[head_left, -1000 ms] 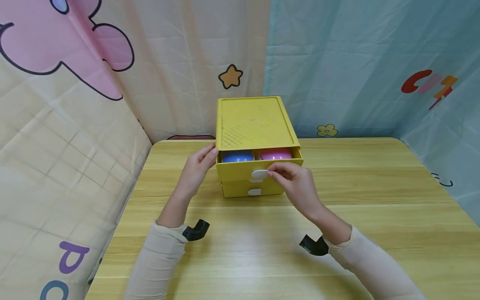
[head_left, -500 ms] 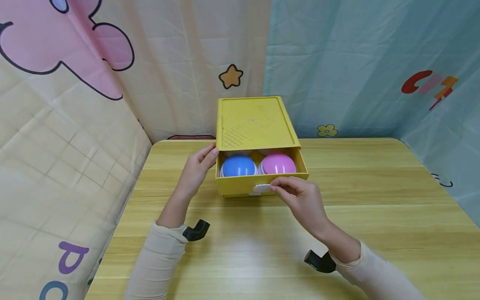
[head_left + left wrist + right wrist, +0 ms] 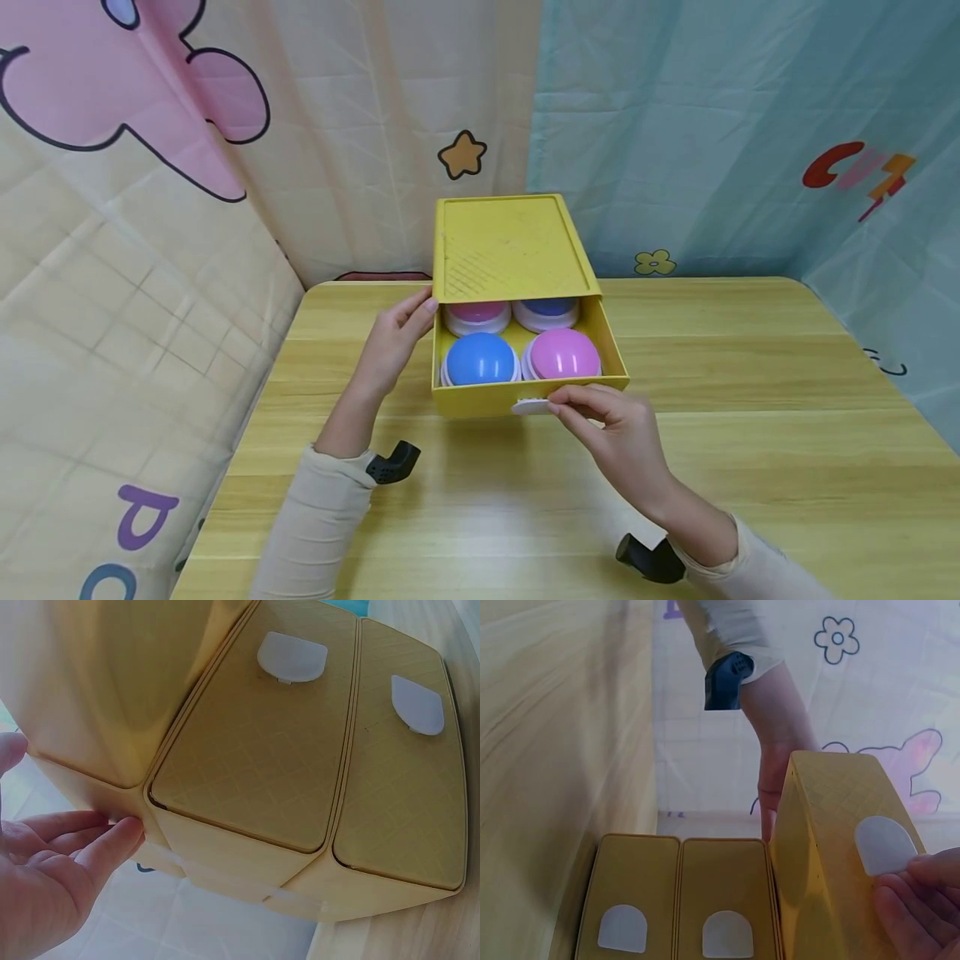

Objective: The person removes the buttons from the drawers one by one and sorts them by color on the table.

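- A yellow three-drawer box point(image 3: 510, 246) stands on the wooden table point(image 3: 750, 433), near the back edge where the cartoon-print curtains point(image 3: 712, 125) hang.
- The top drawer point(image 3: 480, 400) is pulled well out toward the person; its front wall sits far forward of the two lower drawers.
- The right hand point(image 3: 611, 429) pinches the white tab handle point(image 3: 529, 407) on the drawer front, thumb and fingers closed together on the tab.
- From the right wrist camera, the fingertips point(image 3: 907, 900) lie against the lower edge of that tab, and the two closed lower drawers point(image 3: 679, 900) show their own white tabs.
- The left hand point(image 3: 390, 342) rests flat against the left side of the box, fingers straight and relaxed, clamped on nothing.
- The left wrist camera shows those fingers point(image 3: 105, 840) touching the box's side wall next to the drawer fronts.
- Four dome-shaped push buttons on white bases sit in the open drawer: a blue dome point(image 3: 480, 360) front left, a pink dome point(image 3: 564, 354) front right, a second pink one point(image 3: 477, 314) back left and a second blue one point(image 3: 547, 310) back right, the back pair partly under the box top.
- Both forearms wear beige sleeves point(image 3: 318, 525).
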The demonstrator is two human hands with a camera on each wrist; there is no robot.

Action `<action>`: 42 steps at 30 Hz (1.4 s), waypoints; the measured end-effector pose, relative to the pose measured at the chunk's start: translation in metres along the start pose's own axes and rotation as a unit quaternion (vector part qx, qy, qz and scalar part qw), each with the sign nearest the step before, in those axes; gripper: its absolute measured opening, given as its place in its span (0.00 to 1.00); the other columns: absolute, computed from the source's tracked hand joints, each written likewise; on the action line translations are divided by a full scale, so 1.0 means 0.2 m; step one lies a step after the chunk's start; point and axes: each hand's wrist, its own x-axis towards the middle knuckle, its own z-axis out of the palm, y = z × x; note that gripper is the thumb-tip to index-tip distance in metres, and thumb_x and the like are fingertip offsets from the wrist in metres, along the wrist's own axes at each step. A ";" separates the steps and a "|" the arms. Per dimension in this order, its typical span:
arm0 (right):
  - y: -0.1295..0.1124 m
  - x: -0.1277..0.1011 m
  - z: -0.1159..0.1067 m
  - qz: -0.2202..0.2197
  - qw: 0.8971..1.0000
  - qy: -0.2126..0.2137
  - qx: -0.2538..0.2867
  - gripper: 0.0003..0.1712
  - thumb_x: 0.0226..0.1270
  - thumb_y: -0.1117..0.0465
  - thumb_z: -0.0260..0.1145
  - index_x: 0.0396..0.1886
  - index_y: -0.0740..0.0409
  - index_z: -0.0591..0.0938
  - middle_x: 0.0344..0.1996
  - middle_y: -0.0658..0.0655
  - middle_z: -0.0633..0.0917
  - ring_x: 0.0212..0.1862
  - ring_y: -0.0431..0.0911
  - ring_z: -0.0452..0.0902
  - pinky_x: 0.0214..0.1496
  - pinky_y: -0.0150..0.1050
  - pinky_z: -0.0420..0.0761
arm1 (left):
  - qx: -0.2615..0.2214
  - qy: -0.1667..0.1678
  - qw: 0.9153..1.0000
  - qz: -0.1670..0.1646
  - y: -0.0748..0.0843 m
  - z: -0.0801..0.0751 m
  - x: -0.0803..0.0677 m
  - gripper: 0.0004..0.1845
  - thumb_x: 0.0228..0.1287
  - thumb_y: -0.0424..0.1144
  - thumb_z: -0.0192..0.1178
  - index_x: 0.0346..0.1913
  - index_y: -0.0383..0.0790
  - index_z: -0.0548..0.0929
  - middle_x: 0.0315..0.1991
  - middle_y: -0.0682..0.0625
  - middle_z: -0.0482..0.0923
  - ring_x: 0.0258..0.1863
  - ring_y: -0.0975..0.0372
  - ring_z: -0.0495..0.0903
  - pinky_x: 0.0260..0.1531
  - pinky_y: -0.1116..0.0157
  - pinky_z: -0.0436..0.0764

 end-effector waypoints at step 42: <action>-0.28 0.38 -0.28 -0.152 0.969 -0.150 -0.126 0.21 0.50 0.54 0.70 0.43 0.59 0.83 0.38 0.50 0.84 0.23 0.35 0.72 0.19 0.20 0.64 | -0.009 0.004 1.000 0.016 -0.01 0.01 0.00 0.29 0.66 0.50 0.50 0.63 0.33 0.65 0.61 0.44 0.65 0.57 0.61 0.68 0.52 0.65 0.70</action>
